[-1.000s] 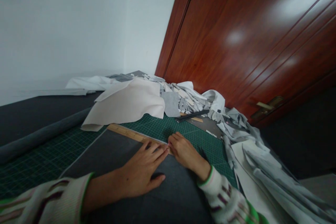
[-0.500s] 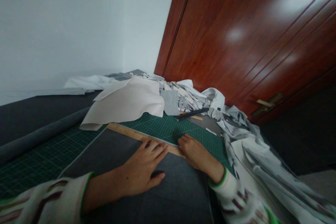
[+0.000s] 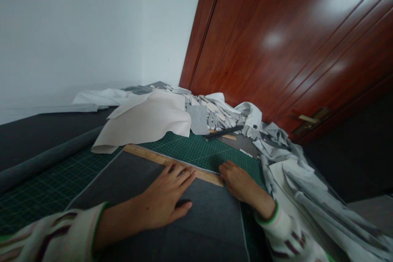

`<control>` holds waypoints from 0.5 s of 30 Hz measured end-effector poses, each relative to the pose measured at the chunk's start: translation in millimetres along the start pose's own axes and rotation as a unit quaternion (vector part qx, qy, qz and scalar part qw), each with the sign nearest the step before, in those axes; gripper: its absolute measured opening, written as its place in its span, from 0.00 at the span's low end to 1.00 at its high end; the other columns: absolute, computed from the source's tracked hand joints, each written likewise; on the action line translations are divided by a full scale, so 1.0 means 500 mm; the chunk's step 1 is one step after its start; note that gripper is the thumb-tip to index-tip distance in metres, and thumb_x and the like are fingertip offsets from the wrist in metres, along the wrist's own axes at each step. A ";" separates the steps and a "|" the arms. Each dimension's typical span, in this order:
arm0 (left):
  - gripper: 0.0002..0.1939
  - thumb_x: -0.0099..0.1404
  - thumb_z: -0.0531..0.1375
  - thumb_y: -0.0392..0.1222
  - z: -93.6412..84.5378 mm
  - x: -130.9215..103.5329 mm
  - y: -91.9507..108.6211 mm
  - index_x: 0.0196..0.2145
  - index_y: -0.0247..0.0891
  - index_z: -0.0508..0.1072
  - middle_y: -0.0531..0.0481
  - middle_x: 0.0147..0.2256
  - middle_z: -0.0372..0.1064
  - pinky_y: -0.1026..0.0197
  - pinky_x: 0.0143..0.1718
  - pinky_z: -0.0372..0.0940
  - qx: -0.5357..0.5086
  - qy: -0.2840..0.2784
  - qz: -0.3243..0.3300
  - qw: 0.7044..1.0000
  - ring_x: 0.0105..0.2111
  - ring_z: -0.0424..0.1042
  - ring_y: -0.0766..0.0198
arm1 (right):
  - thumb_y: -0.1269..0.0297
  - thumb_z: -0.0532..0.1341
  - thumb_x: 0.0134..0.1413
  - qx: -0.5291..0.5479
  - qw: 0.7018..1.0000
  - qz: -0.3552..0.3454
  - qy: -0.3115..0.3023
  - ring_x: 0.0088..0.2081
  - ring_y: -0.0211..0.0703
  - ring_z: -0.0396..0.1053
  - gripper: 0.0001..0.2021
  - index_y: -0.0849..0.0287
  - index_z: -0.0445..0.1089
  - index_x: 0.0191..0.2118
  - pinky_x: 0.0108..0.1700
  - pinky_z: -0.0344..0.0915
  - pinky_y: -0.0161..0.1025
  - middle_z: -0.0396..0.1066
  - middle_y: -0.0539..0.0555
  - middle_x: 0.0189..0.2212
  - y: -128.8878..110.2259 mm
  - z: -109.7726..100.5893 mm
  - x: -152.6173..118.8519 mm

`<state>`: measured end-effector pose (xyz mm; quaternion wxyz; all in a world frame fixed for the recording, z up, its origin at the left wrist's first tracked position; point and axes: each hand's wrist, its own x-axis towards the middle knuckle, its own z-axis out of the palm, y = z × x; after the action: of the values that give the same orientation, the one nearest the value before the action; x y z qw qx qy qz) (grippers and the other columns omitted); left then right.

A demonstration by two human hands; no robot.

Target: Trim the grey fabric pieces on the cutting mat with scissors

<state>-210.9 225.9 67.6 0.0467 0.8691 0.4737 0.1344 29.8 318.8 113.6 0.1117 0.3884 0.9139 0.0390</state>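
Observation:
A dark grey sheet of material (image 3: 202, 221) lies on a green cutting mat (image 3: 196, 149), with a wooden ruler (image 3: 147, 154) along its far edge. My left hand (image 3: 167, 196) rests with fingers spread, its fingertips pressing on the ruler and its thumb out over the grey sheet. Close to the ruler's right end is my right hand (image 3: 238, 180), its fingers curled together by the sheet's far edge. Whatever those fingers hold is hidden from view.
A pale cream sheet (image 3: 150, 116) and a grey square piece (image 3: 198, 119) lie beyond the ruler. Behind them are heaped scraps (image 3: 217, 116) and a black bar (image 3: 224, 132). A dark roll (image 3: 49, 157) lies left; crumpled grey cloth (image 3: 319, 192) lies right. A wooden door (image 3: 260, 49) stands behind.
My right hand has slid to the right along the ruler, uncovering the ruler's right end. My left hand has stayed in place on the ruler.

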 end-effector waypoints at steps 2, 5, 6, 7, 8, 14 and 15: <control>0.32 0.69 0.54 0.54 -0.004 0.001 0.002 0.65 0.35 0.59 0.41 0.64 0.60 0.39 0.62 0.47 0.005 -0.002 -0.001 1.000 0.60 0.59 0.46 | 0.79 0.51 0.62 0.000 1.000 0.000 0.005 0.46 0.49 0.70 0.12 0.66 0.72 0.40 0.53 0.63 0.44 0.74 0.62 0.38 0.001 0.001 -0.002; 0.32 0.68 0.56 0.51 -0.010 0.002 0.006 0.65 0.34 0.60 0.40 0.63 0.61 0.39 0.62 0.49 0.009 -0.005 -0.001 1.000 0.59 0.59 0.45 | 0.79 0.51 0.63 0.010 1.000 0.002 0.021 0.45 0.49 0.70 0.12 0.65 0.72 0.39 0.51 0.64 0.44 0.73 0.61 0.38 0.002 0.003 -0.005; 0.32 0.68 0.56 0.51 -0.011 0.003 0.007 0.65 0.34 0.60 0.40 0.63 0.61 0.38 0.61 0.49 0.008 -0.004 0.001 1.000 0.59 0.59 0.45 | 0.79 0.51 0.63 0.015 1.000 0.001 0.026 0.44 0.49 0.70 0.12 0.64 0.71 0.39 0.50 0.65 0.44 0.73 0.61 0.37 0.002 0.005 -0.007; 0.32 0.68 0.56 0.51 -0.012 0.003 0.007 0.65 0.34 0.60 0.40 0.63 0.61 0.38 0.61 0.49 0.006 -0.003 0.001 1.000 0.59 0.59 0.45 | 0.78 0.52 0.63 0.020 0.999 0.000 0.031 0.43 0.49 0.70 0.11 0.64 0.71 0.38 0.49 0.65 0.44 0.73 0.60 0.37 0.004 0.007 -0.008; 0.32 0.68 0.56 0.51 -0.012 0.004 0.008 0.65 0.34 0.60 0.40 0.63 0.61 0.38 0.61 0.49 0.004 -0.003 0.000 1.000 0.60 0.59 0.45 | 0.78 0.52 0.63 0.025 0.999 -0.002 0.037 0.43 0.49 0.69 0.10 0.64 0.71 0.38 0.49 0.65 0.44 0.73 0.60 0.37 0.006 0.010 -0.009; 0.33 0.66 0.58 0.49 -0.011 0.005 0.005 0.65 0.34 0.60 0.40 0.63 0.61 0.38 0.62 0.49 0.001 -0.004 0.000 1.000 0.60 0.59 0.44 | 0.73 0.51 0.66 0.118 0.988 0.006 0.097 0.41 0.48 0.68 0.09 0.60 0.66 0.35 0.44 0.65 0.43 0.71 0.57 0.36 0.027 0.034 -0.019; 0.33 0.65 0.59 0.49 -0.010 0.005 0.004 0.65 0.34 0.60 0.40 0.64 0.61 0.38 0.62 0.49 0.002 -0.002 0.002 1.000 0.60 0.59 0.44 | 0.72 0.50 0.67 0.138 0.984 0.014 0.114 0.41 0.48 0.68 0.09 0.59 0.65 0.35 0.45 0.65 0.43 0.71 0.57 0.36 0.032 0.038 -0.022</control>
<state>-209.3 226.5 73.1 0.0453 0.8704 0.4721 0.1319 52.9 321.5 99.6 -0.0482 0.4061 0.9116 -0.0423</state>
